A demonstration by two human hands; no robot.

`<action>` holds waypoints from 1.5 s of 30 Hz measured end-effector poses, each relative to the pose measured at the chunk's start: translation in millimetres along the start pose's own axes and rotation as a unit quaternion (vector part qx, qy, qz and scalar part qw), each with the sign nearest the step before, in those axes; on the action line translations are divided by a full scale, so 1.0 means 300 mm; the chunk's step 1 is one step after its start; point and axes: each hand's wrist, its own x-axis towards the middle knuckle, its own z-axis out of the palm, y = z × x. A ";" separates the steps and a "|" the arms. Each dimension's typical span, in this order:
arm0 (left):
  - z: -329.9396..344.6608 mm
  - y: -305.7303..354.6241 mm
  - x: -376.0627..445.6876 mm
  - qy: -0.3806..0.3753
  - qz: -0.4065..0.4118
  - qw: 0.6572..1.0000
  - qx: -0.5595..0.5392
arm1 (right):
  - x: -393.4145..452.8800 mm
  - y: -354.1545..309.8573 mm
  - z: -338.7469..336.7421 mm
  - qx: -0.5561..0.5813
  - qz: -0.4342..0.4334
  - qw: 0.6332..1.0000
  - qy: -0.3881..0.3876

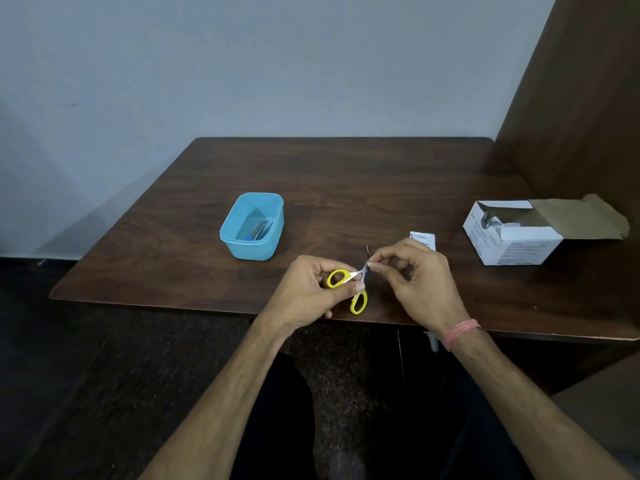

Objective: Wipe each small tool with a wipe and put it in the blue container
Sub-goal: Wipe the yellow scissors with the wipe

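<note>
My left hand (306, 291) grips small scissors with yellow handles (349, 287) above the table's near edge, blades pointing up and to the right. My right hand (415, 278) pinches a small wipe (369, 264) against the blades near the pivot; most of the wipe is hidden by the fingers. The blue container (252, 226) stands to the left, further back on the table, with a few small tools (259, 231) lying inside it.
A torn white wipe packet (423, 239) lies just behind my right hand. An open white cardboard box (512, 233) of packets sits at the right, its flap open toward a brown side panel (581, 98). The dark wooden table (346, 174) meets a pale wall.
</note>
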 end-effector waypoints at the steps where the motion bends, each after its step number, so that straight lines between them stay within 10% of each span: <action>1: 0.001 0.002 -0.001 0.000 0.000 1.000 0.001 | 0.003 -0.005 0.000 -0.007 -0.003 1.000 0.010; 45: 0.003 0.012 -0.006 0.001 -0.001 1.000 0.017 | -0.033 0.003 0.009 0.033 0.002 0.998 -0.050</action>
